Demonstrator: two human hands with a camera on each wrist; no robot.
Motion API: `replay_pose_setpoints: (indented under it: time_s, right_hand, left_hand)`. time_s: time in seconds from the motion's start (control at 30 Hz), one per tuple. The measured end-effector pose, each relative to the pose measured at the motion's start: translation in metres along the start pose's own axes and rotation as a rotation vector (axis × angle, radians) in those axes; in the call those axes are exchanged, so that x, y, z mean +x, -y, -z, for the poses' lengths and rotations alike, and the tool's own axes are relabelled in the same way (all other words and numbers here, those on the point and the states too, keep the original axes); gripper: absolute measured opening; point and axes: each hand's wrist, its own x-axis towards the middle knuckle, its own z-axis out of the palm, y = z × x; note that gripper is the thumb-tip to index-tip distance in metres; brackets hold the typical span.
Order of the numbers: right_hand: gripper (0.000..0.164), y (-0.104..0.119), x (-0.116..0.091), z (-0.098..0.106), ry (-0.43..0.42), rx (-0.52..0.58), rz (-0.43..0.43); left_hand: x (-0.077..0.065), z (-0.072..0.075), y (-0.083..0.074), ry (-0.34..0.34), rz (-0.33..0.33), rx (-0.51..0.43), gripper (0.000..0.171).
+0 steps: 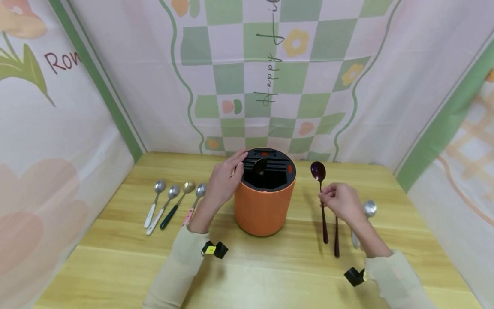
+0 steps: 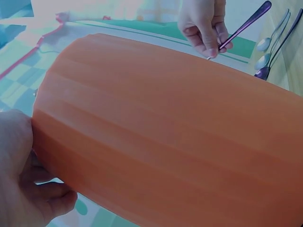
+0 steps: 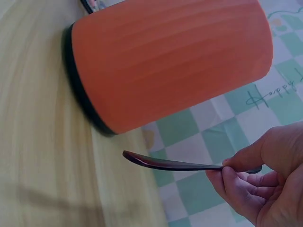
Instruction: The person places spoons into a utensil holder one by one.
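An orange utensil holder (image 1: 263, 212) with a black slotted top stands upright in the middle of the table. My left hand (image 1: 224, 180) grips its left rim, the fingers bent against the edge in the left wrist view. A dark spoon (image 1: 260, 165) stands in the holder's large opening, bowl up. To the right of the holder, my right hand (image 1: 341, 199) pinches a dark purple spoon (image 1: 318, 171) by its handle between thumb and fingers. That spoon's bowl points away from me, toward the back wall. In the right wrist view, the purple spoon (image 3: 165, 165) appears side-on.
Several spoons (image 1: 172, 192) with white, dark green and pink handles lie left of the holder. Under my right hand lie another dark purple spoon (image 1: 337, 242) and a silver spoon (image 1: 369, 208). A patterned cloth (image 1: 270, 81) hangs behind the wooden table (image 1: 262, 274).
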Motion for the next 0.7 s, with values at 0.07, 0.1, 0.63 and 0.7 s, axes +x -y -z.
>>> replay_pose_setpoints:
  time_s: [0.07,0.1,0.63,0.7]
  right_hand:
    - [0.02,0.003,0.0,0.002,-0.005,0.002,0.003]
    - [0.02,0.004,-0.001,0.003,-0.009,0.002,0.008]
    - [0.017,0.028,-0.006,0.019,-0.105,0.015,0.074]
    - [0.017,0.032,-0.006,0.022,-0.121,0.015,0.086]
  left_hand:
    - [0.0,0.001,-0.001,0.006,-0.009,0.004,0.041]
    - [0.0,0.001,-0.001,0.009,-0.013,0.003,0.041]
    - [0.0,0.0,-0.003,0.036,-0.012,-0.049,0.042]
    - [0.0,0.0,-0.003,0.031,-0.005,-0.054,0.042]
